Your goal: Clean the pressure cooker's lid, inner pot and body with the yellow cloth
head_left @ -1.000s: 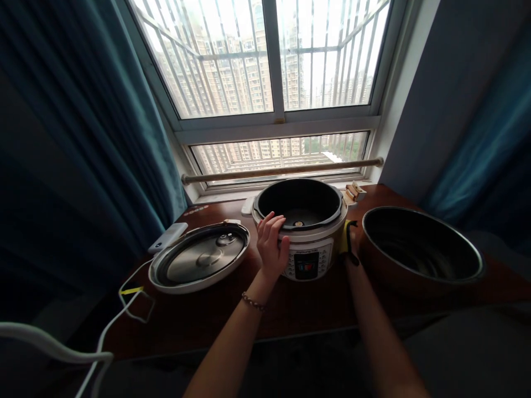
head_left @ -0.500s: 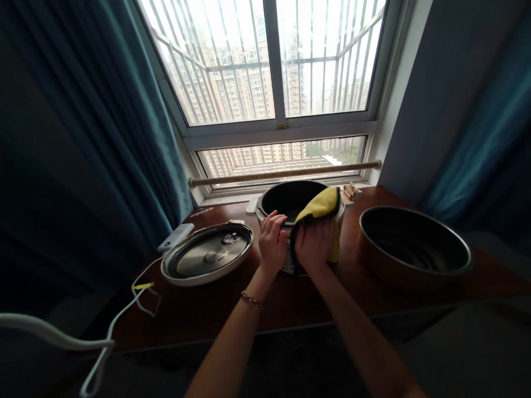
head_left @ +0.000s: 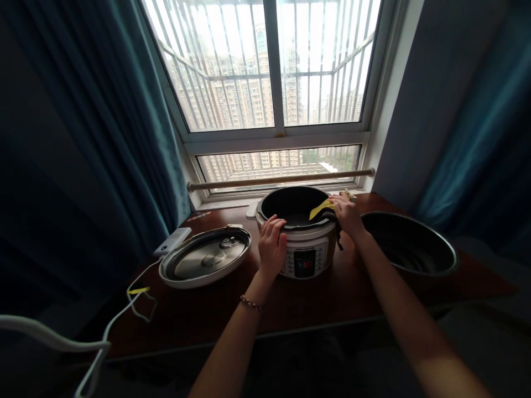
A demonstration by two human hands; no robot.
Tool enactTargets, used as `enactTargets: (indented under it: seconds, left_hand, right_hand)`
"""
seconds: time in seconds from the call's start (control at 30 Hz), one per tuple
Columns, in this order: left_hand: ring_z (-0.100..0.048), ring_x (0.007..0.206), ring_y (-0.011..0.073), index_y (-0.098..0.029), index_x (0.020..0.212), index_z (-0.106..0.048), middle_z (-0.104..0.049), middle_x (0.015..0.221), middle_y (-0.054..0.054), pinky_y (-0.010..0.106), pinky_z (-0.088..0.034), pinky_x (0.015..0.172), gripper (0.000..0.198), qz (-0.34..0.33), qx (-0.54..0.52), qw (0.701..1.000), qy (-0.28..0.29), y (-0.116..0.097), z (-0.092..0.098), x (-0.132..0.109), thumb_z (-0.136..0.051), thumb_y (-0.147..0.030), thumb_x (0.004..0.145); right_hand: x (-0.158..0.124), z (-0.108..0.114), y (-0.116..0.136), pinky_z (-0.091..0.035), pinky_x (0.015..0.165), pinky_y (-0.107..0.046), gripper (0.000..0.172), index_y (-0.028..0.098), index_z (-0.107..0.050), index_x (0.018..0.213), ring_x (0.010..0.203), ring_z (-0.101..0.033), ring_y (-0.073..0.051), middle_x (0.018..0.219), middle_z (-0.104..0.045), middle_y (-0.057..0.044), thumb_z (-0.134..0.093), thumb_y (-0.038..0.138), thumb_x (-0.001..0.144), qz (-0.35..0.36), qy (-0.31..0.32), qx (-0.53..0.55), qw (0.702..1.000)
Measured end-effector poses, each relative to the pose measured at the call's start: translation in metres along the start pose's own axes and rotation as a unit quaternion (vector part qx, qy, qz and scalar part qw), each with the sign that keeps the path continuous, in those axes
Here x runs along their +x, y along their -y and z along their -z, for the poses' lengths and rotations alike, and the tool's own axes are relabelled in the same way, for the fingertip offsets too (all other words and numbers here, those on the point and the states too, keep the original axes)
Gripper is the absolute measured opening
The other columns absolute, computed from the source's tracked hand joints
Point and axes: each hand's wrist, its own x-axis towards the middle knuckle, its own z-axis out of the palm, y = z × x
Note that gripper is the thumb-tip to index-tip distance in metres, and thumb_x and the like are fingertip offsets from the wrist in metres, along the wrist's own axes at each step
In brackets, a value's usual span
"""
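Since half a second ago the right hand (head_left: 347, 214) has swung the yellow cloth (head_left: 321, 209) from the front of the cooker (head_left: 306, 261) to its right rim, fingers closed on the cloth's right end. Its long axis runs leftward from them, tip pointing into the cooker's hollow. Farther off, the left hand (head_left: 271, 247) curls its fingers over the front-left rim.

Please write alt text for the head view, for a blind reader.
A person's left hand grips the rim of an open electric cooker while the right hand presses a yellow cloth on it. A lid lies left, a bowl right.
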Motion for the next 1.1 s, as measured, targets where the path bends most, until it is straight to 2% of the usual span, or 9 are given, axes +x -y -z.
enactTargets:
  seconds: [0.13, 0.3, 0.43, 0.53, 0.63, 0.73, 0.97, 1.03, 1.1]
  left_hand:
    - [-0.041, 0.123, 0.0221, -0.018, 0.111, -0.053, -0.058, 0.114, 0.009, 0.044, -0.031, 0.103, 0.035, 0.003, -0.013, 1.000, -0.005, 0.000, 0.000, 0.000, -0.029, -0.036, 0.092]
    - [-0.044, 0.121, 0.0188, -0.018, 0.112, -0.054, -0.058, 0.119, 0.009, 0.040, -0.034, 0.102, 0.036, 0.088, -0.036, 0.995, 0.009, -0.017, 0.017, 0.012, -0.026, -0.031, 0.094]
    - [-0.040, 0.126, 0.0181, -0.016, 0.118, -0.051, -0.053, 0.126, 0.010, 0.039, -0.031, 0.105, 0.033, 0.086, -0.032, 0.996, -0.015, -0.044, 0.024, 0.019, -0.031, -0.028, 0.093]
    - [-0.036, 0.129, 0.0188, -0.017, 0.120, -0.049, -0.050, 0.130, 0.010, 0.041, -0.028, 0.107, 0.036, 0.064, -0.012, 0.998, 0.023, -0.050, 0.011, 0.014, -0.027, -0.027, 0.094]
    - [-0.025, 0.134, 0.0243, -0.017, 0.127, -0.045, -0.044, 0.137, 0.010, 0.048, -0.020, 0.109, 0.039, 0.032, 0.077, 0.995, 0.057, -0.038, -0.006, 0.003, -0.037, -0.033, 0.091]
    - [-0.021, 0.135, 0.0257, -0.017, 0.130, -0.040, -0.040, 0.139, 0.011, 0.049, -0.016, 0.109, 0.048, 0.005, 0.117, 0.992, 0.046, -0.015, -0.010, -0.003, -0.046, -0.037, 0.087]
    - [-0.027, 0.133, 0.0167, -0.017, 0.127, -0.046, -0.042, 0.138, 0.008, 0.040, -0.020, 0.110, 0.042, 0.069, 0.007, 0.998, 0.008, 0.048, 0.010, 0.022, -0.024, -0.030, 0.094]
    - [-0.031, 0.131, 0.0168, -0.015, 0.125, -0.049, -0.046, 0.136, 0.008, 0.038, -0.019, 0.111, 0.043, 0.099, 0.025, 0.992, 0.067, 0.067, 0.014, 0.039, -0.026, -0.031, 0.093]
    - [-0.036, 0.128, 0.0191, -0.011, 0.121, -0.053, -0.048, 0.133, 0.011, 0.038, -0.019, 0.111, 0.043, 0.129, 0.048, 0.977, 0.163, 0.085, 0.014, 0.061, -0.028, -0.030, 0.091]
  right_hand:
    - [-0.046, -0.012, 0.051, -0.035, 0.103, -0.039, 0.043, 0.008, -0.058, 0.114, 0.118, -0.048, -0.021, 0.120, -0.057, -0.014, -0.026, 0.025, 0.092, -0.041, -0.109, -0.042, 0.992]
    - [-0.094, -0.027, 0.136, -0.032, 0.106, -0.042, 0.043, 0.004, -0.049, 0.126, 0.130, -0.033, -0.024, 0.134, -0.044, -0.017, -0.032, 0.017, 0.089, -0.002, -0.033, -0.073, 0.997]
    - [-0.095, -0.026, 0.172, -0.033, 0.107, -0.040, 0.045, 0.004, -0.050, 0.126, 0.128, -0.037, -0.024, 0.133, -0.045, -0.016, -0.035, 0.012, 0.085, 0.020, 0.046, 0.038, 0.998]
    - [-0.089, -0.016, 0.168, -0.037, 0.104, -0.037, 0.044, 0.013, -0.056, 0.121, 0.120, -0.047, -0.020, 0.127, -0.054, -0.009, -0.035, 0.012, 0.083, -0.028, 0.047, 0.189, 0.980]
    - [-0.095, -0.001, 0.150, -0.042, 0.100, -0.037, 0.040, 0.017, -0.063, 0.110, 0.111, -0.055, -0.019, 0.117, -0.061, -0.006, -0.036, 0.012, 0.081, -0.127, -0.002, 0.286, 0.950]
    - [-0.120, 0.017, 0.131, -0.042, 0.099, -0.037, 0.033, 0.019, -0.066, 0.103, 0.109, -0.056, -0.020, 0.113, -0.063, -0.004, -0.040, 0.017, 0.081, -0.193, -0.021, 0.297, 0.935]
    - [-0.207, 0.044, 0.088, -0.047, 0.092, -0.030, 0.030, 0.019, -0.069, 0.096, 0.103, -0.060, -0.022, 0.107, -0.066, -0.006, -0.050, 0.035, 0.080, -0.364, 0.032, 0.259, 0.894]
    - [-0.225, 0.044, 0.078, -0.049, 0.089, -0.028, 0.032, 0.018, -0.069, 0.096, 0.100, -0.062, -0.021, 0.106, -0.067, -0.007, -0.051, 0.038, 0.079, -0.390, 0.044, 0.261, 0.882]
    - [-0.236, 0.044, 0.071, -0.049, 0.088, -0.026, 0.033, 0.017, -0.070, 0.095, 0.098, -0.063, -0.021, 0.104, -0.067, -0.008, -0.052, 0.039, 0.078, -0.394, 0.059, 0.267, 0.878]
